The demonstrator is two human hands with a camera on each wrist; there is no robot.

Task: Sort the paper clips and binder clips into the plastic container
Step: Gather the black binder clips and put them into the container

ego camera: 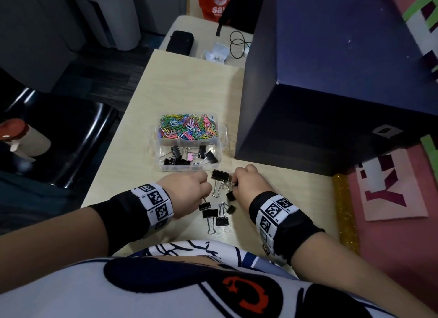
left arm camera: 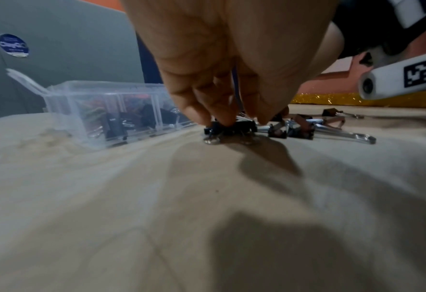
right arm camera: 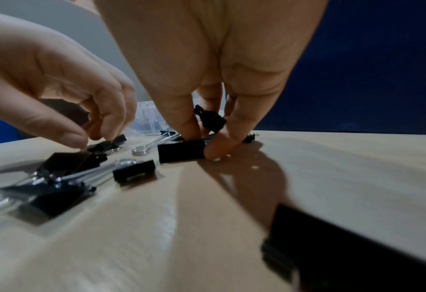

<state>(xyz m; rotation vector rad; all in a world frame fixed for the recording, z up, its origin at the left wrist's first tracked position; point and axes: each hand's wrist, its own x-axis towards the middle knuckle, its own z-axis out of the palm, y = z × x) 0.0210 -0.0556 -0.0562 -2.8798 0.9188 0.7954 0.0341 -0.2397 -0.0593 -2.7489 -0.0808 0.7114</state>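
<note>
At lower centre, the left hand (ego camera: 187, 189) and right hand (ego camera: 248, 187) each pinched a binder clip (right arm camera: 180, 152); lifting cleanly by the bodies would have avoided snagging neighbouring wire handles.

— How many loose binder clips (ego camera: 210, 213) are on the table (ego camera: 180, 92)?
— Six I can count plainly, all black, one of them pinched by the left hand (ego camera: 187, 192). The right hand (ego camera: 248, 187) pinches a small seventh, which is clearest from the right wrist.
— And the container (ego camera: 189, 168)?
— One, with two compartments showing. The near one holds about seven black clips (ego camera: 211, 157) and one pink clip (ego camera: 189, 157). They overlap, so that count is rough.
— The paper clips (ego camera: 187, 127)?
— Too many to count. It's a heap in several colours in the far compartment.
— Anything else?
— One dark blue box (ego camera: 331, 80), one red bag (ego camera: 216, 2) and two wristbands (ego camera: 154, 204).
</note>
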